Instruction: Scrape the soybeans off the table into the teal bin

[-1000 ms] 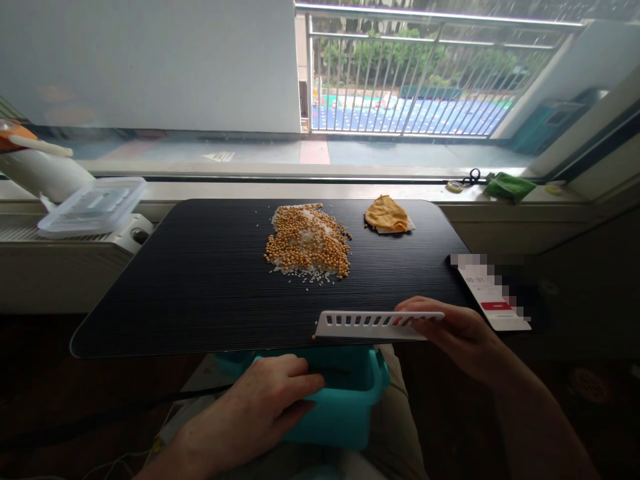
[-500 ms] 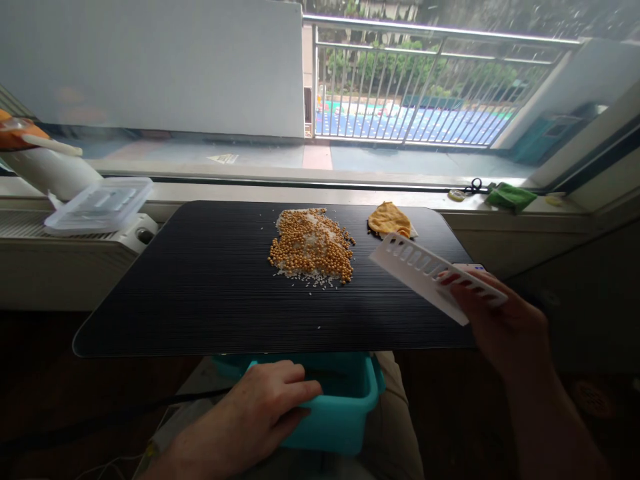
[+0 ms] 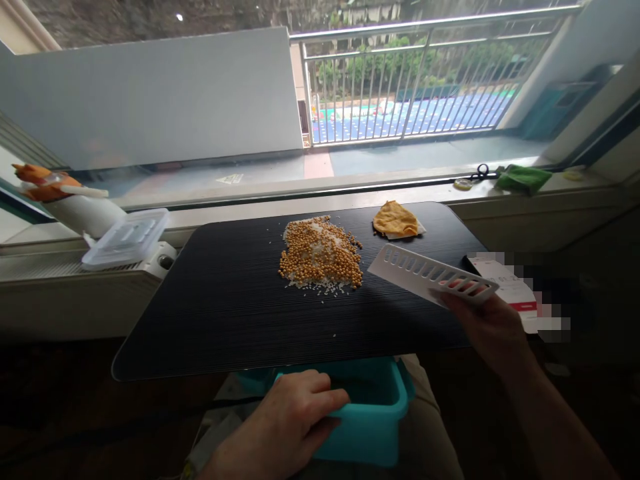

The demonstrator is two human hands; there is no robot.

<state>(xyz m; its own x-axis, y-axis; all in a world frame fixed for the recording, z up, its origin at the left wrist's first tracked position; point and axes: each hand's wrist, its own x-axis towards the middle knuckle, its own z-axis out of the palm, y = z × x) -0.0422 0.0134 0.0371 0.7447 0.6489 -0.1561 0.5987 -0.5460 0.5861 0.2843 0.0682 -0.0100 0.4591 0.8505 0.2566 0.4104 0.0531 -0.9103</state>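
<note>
A seated person's right hand [image 3: 487,320] closes around the near right end of a slotted white panel [image 3: 430,273], fingertips showing through its openings. The grip at one end leaves the rest of the panel free, tilted low over the black tabletop [image 3: 225,313] with its far left corner pointing at a heap of yellow beans and white grains [image 3: 323,253]. The panel hangs just to the right of the heap, apart from it.

The left hand [image 3: 290,427] curls its fingers over the rim of a teal bin [image 3: 383,413], which sits in the person's lap under the table's near edge. The hold appears to steady the bin below the heap's side of the table.

An orange cloth [image 3: 397,219] lies at the far edge and a clear lidded box [image 3: 125,237] sits off to the left. A green rag [image 3: 523,177] and scissors [image 3: 480,172] rest on the sill, all well clear of the hands.
</note>
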